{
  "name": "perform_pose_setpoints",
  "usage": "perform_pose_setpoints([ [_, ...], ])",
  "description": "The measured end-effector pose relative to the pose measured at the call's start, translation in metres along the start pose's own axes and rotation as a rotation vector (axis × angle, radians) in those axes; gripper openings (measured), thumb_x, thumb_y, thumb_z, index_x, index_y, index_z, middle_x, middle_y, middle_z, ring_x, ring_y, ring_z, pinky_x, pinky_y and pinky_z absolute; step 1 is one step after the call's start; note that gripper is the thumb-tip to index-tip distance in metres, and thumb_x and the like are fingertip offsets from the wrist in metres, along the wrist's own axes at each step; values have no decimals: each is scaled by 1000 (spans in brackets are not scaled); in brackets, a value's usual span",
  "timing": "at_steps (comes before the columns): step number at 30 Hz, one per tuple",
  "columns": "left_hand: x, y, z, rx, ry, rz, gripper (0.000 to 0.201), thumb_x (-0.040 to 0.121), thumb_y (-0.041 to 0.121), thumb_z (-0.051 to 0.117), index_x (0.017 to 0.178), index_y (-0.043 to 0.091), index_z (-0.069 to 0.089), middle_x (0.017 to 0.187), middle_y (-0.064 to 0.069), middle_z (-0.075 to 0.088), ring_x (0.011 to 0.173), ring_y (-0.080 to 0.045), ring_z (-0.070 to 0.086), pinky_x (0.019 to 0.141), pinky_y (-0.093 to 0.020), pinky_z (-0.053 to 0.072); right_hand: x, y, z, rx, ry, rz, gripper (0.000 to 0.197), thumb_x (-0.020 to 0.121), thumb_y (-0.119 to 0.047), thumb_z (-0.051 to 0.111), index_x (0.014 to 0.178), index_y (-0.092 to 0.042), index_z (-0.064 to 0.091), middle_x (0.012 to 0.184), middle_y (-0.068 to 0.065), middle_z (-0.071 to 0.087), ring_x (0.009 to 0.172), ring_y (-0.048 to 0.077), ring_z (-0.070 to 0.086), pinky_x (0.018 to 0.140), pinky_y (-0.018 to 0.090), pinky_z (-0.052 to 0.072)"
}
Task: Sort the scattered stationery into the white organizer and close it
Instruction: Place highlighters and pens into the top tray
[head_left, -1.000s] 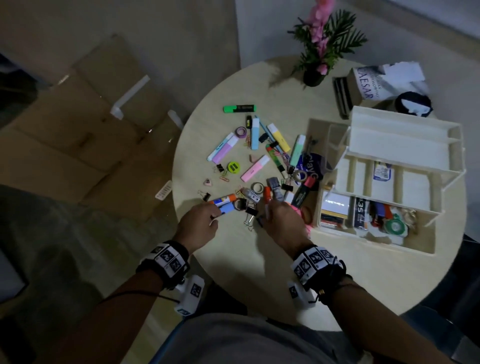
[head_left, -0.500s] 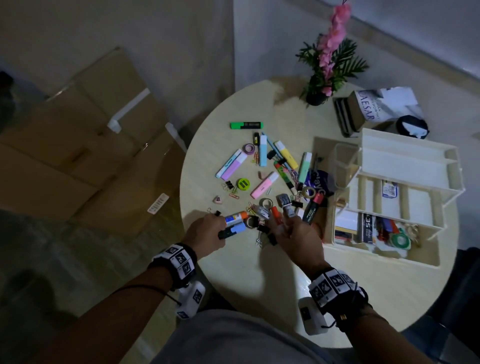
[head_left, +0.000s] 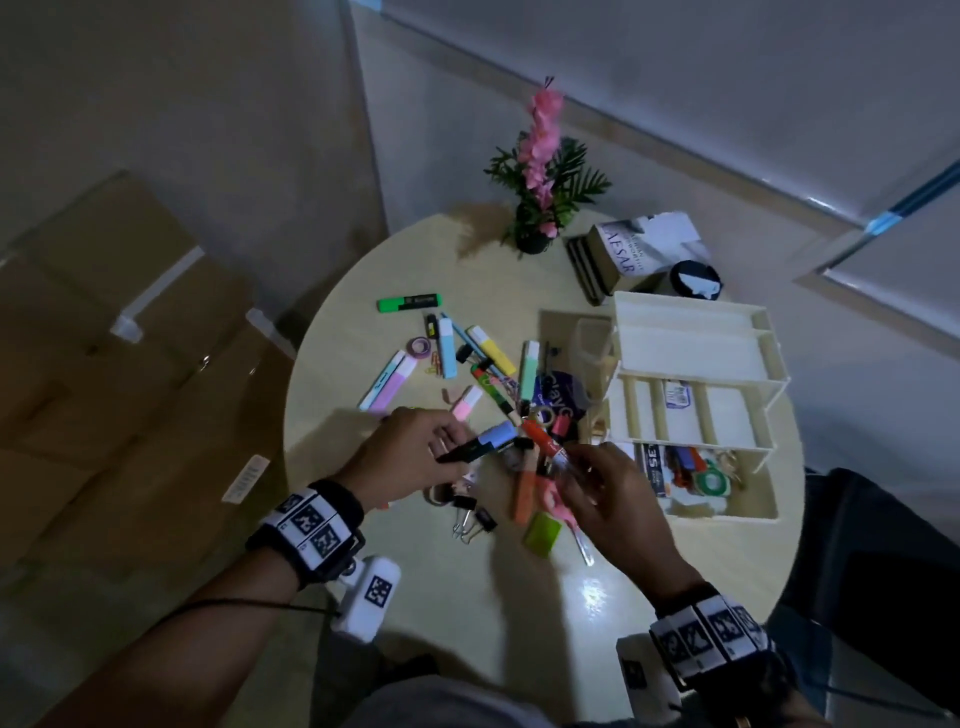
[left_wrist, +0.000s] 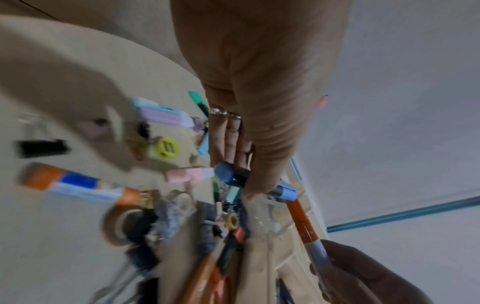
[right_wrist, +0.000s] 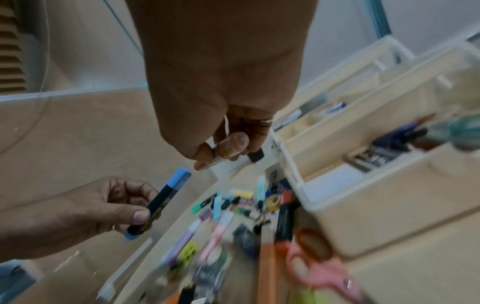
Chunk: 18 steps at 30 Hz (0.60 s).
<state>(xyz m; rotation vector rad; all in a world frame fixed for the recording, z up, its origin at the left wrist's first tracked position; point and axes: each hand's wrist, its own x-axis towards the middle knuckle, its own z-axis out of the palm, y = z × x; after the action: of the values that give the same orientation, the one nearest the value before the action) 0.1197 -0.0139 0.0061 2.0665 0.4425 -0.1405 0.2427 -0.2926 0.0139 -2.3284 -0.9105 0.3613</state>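
Above the pile of loose stationery my left hand (head_left: 449, 441) pinches a black marker with a light-blue cap (head_left: 480, 441), seen also as the marker (right_wrist: 163, 199) in the right wrist view. My right hand (head_left: 574, 465) grips an orange pen with a clear end (head_left: 543, 444); the pen (left_wrist: 302, 222) points toward the marker's cap. The white organizer (head_left: 691, 358) stands open at the right, its tiers swung out, with tape and pens in the bottom tray. Highlighters, a glue stick (left_wrist: 75, 185) and tape rolls lie scattered on the round table (head_left: 597, 582).
Pink scissors (right_wrist: 319, 265), a green pad (head_left: 543, 530) and binder clips (head_left: 470, 512) lie under my hands. A potted pink flower (head_left: 540, 208), books (head_left: 623, 249) and a black round object (head_left: 696, 280) sit at the table's far side. Cardboard boxes (head_left: 130, 364) lie on the floor at left.
Both hands have risen off the pile. The left lifted the blue-capped marker clear of the table; the right now holds the orange pen. My view has tilted up.
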Motion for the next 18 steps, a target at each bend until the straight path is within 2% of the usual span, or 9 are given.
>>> perform_pose_setpoints([
  [2, 19, 30, 6, -5, 14, 45, 24, 75, 25, 91, 90, 29, 72, 81, 12, 74, 76, -7, 69, 67, -31, 59, 5, 15, -31, -23, 91, -7, 24, 97, -18, 68, 122, -17, 69, 95, -6, 58, 81, 13, 56, 69, 25, 42],
  [5, 44, 69, 20, -4, 44, 120, 22, 77, 27, 90, 91, 28, 72, 81, 14, 73, 76, -5, 68, 66, -30, 59, 25, 47, -87, -67, 241, -21, 22, 98, -10, 68, 120, -11, 70, 95, 0, 62, 80, 17, 57, 70, 23, 44],
  [9, 67, 111, 43, 5, 68, 145, 25, 78, 30, 90, 96, 31, 72, 78, 9, 71, 73, -8, 68, 68, -39, 61, 72, 113, -151, -170, 364, -17, 18, 101, -13, 64, 116, -16, 72, 100, 5, 70, 86, 26, 62, 77, 43, 54],
  [11, 74, 131, 56, 15, 94, 165, 25, 78, 25, 90, 97, 28, 74, 77, 14, 68, 73, -5, 67, 67, -34, 61, 100, 147, -172, -203, 371, -10, 17, 102, -18, 62, 115, -20, 72, 103, 5, 71, 87, 30, 64, 80, 47, 55],
  [13, 80, 146, 68, 1, 119, 165, 25, 78, 22, 90, 97, 26, 74, 78, 16, 68, 74, -6, 67, 68, -35, 62, 125, 173, -185, -253, 352, 5, 15, 102, -22, 63, 113, -22, 72, 103, 7, 72, 88, 33, 63, 80, 49, 53],
  [18, 90, 165, 93, 18, 164, 165, 26, 78, 22, 89, 99, 27, 74, 86, 15, 72, 82, -7, 68, 70, -38, 64, 168, 215, -187, -287, 308, 33, 15, 99, -18, 68, 112, -16, 77, 100, 15, 71, 91, 42, 61, 78, 50, 53],
])
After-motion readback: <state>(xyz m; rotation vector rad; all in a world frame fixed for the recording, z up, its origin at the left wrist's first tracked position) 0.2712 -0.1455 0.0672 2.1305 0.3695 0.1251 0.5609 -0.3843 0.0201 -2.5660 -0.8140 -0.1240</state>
